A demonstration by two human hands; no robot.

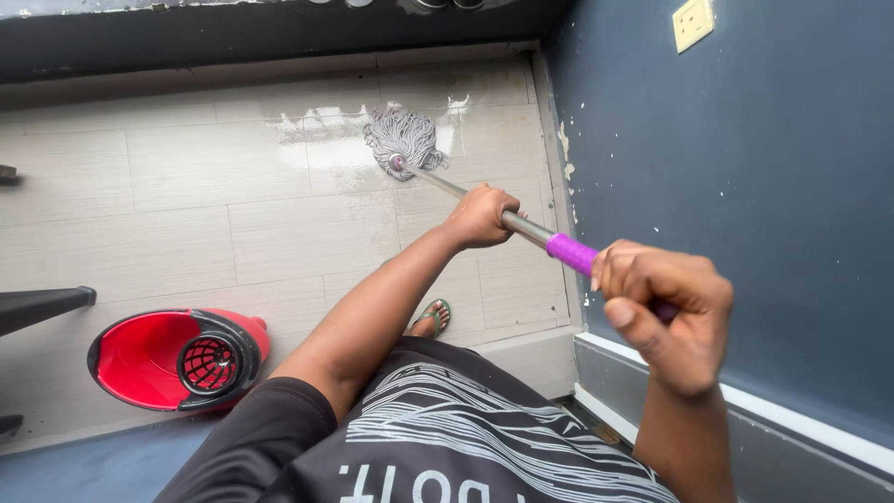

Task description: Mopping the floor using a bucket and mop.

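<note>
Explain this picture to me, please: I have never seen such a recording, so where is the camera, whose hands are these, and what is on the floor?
There is no machine here. One camera sits on a person's head and looks down, so you see that person's own arms and dark patterned shirt. The left hand grips the metal shaft of a mop partway down. The right hand closes its fingers around the purple grip at the top end. The grey string mop head rests on the pale tiled floor, where a wet sheen shows around it. A red bucket with a black wringer basket stands to the left. One foot in a green sandal shows below the arm. A dark blue wall with a pale socket plate stands to the right.
</note>
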